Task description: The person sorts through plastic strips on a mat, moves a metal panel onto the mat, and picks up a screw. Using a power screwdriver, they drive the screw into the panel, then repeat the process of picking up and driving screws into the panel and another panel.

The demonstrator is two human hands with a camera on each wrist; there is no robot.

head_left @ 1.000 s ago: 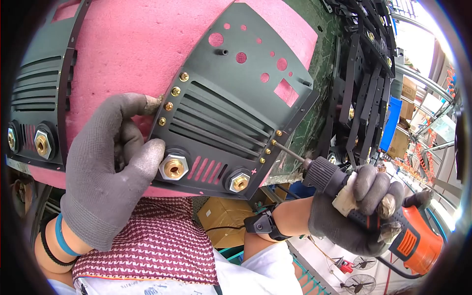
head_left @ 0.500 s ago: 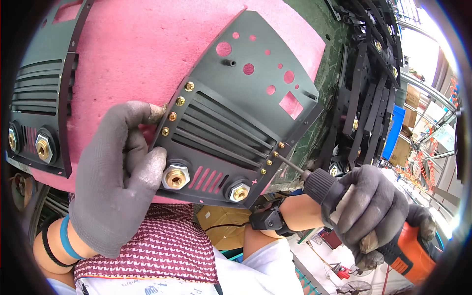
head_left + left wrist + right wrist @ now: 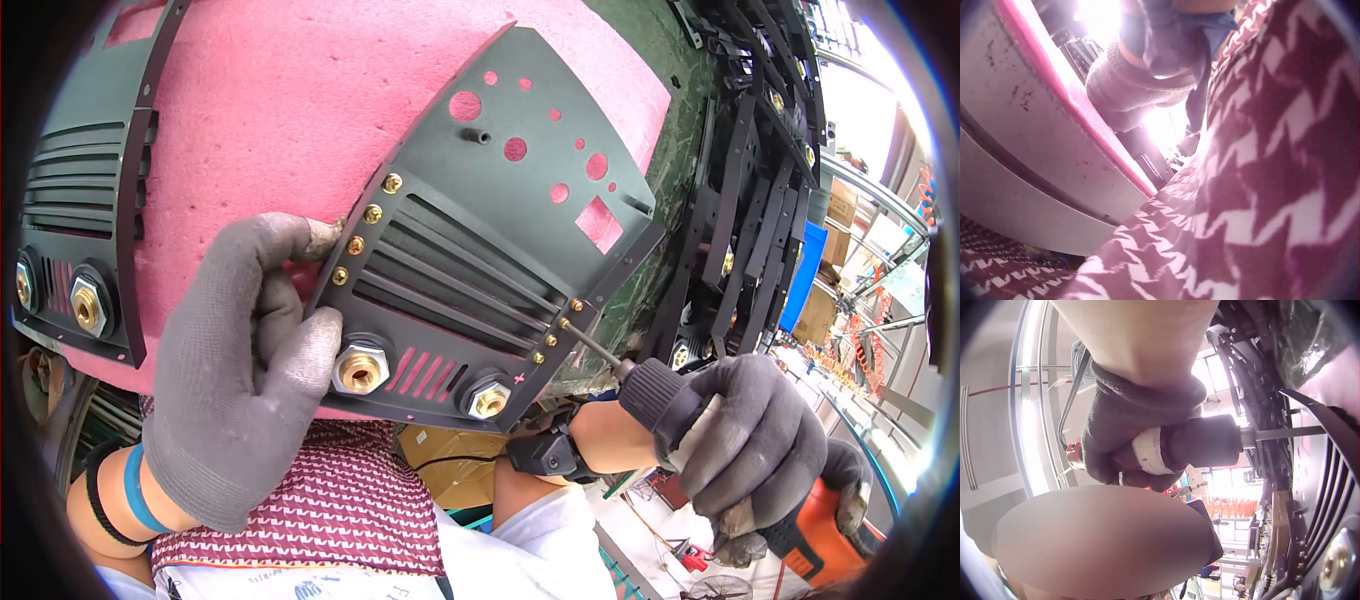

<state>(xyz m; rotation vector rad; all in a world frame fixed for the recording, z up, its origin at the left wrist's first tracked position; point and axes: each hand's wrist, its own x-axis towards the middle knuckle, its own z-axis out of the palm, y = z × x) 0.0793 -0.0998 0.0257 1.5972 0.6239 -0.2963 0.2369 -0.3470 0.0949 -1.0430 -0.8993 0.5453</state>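
Observation:
A dark metal panel with slots, round holes and two brass-cored hex fittings lies tilted on pink foam. My left hand, in a grey glove, pinches the panel's left edge, thumb near the left brass fitting. My gloved right hand grips an electric screwdriver with an orange rear body. Its bit meets a brass screw, second from the top in the panel's right row. In the right wrist view the driver's black nose points at the panel; the left wrist view shows mostly apron.
A second, similar panel lies at the left on the foam. Black metal frames are stacked at the right beyond the green tabletop. Below the table edge stands a cardboard box. A blue bin is farther right.
The panel and both hands sit slightly lower in view. My right fingers have shifted on the screwdriver, now wrapped closer behind its nose. The bit stays at the same screw.

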